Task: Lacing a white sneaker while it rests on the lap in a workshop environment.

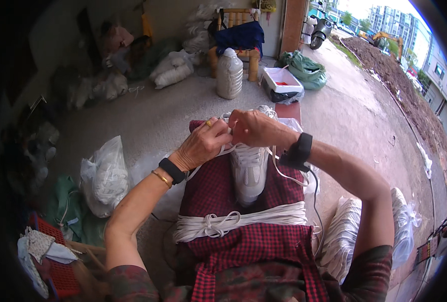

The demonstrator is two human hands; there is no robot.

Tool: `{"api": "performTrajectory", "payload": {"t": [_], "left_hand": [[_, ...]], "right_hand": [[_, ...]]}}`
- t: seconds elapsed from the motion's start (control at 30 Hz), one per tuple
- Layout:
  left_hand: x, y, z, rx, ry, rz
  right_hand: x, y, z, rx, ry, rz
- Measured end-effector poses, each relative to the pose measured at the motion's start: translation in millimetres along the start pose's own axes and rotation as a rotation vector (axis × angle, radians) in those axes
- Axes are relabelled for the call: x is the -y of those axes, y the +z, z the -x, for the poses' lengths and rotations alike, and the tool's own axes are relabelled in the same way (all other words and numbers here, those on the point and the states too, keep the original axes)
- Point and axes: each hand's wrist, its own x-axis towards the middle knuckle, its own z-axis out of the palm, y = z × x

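Observation:
A white and beige sneaker lies on my lap over a red and black checked apron, its toe toward me. Above its upper end, my left hand is closed in a pinch on a white shoelace. My right hand is beside it, fingers bent together; what they grip is hidden behind them. Loose lace hangs down on both sides of the shoe. Across my lap nearer to me lies a bundle of white shoelaces, with a looped bow in it.
Bundled white laces lie at my right, a clear bag of white material at my left. Farther off are a large plastic bottle, a bamboo chair, a white box and a green sack. A red basket is at lower left.

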Motion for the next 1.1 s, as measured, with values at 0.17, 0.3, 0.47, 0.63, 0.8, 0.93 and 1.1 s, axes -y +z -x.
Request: {"api": "performTrajectory", "payload": {"t": [0.17, 0.3, 0.47, 0.63, 0.8, 0.93, 1.1], "left_hand": [[-4, -3, 0, -0.004, -0.042, 0.028], [-4, 0, 0, 0.017, -0.045, 0.020], [-2, -4, -1, 0.055, -0.047, 0.050], [-9, -8, -8, 0.093, -0.124, 0.111], [-17, -10, -6, 0.078, -0.250, 0.149], [-21, -12, -5, 0.017, -0.256, 0.192], [-26, -16, 16, -0.153, -0.556, 0.351]], "right_hand": [[-1, 3, -6, 0.039, -0.048, 0.134], [0, 3, -7, 0.007, -0.062, 0.166], [13, -6, -17, 0.216, 0.300, 0.062], [2, 1, -14, 0.094, -0.023, 0.209], [9, 5, -8, 0.084, 0.053, 0.217], [6, 23, 4, -0.094, -0.030, 0.243], [7, -8, 8, 0.035, -0.098, 0.462]]}}
